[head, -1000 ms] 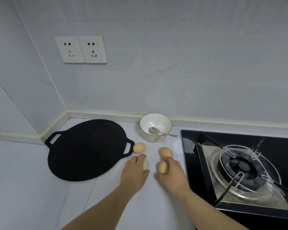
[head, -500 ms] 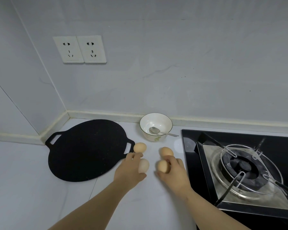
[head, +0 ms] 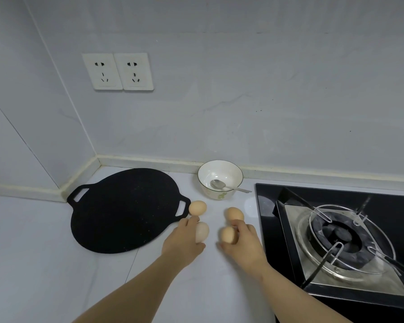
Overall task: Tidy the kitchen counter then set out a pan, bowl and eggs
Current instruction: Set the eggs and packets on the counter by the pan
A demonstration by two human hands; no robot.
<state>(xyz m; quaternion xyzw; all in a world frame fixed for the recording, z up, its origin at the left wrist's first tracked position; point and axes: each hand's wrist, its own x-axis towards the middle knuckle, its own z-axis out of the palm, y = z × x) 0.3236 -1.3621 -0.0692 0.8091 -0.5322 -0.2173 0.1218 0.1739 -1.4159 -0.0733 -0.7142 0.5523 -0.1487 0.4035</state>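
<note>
A flat black pan with two loop handles lies on the white counter at the left. Behind and to its right stands a white bowl with a metal spoon in it. Two brown eggs rest on the counter: one by the pan's right handle, another further right. My left hand grips a pale egg just in front of the first brown egg. My right hand grips a brown egg just in front of the second.
A black gas hob with a wire pot stand fills the right side, close to my right hand. Two wall sockets sit above the pan. The counter meets the tiled wall in a corner at the left.
My left hand has turned and shifted slightly left, so more of the pale egg shows. My right hand stays almost still with its egg.
</note>
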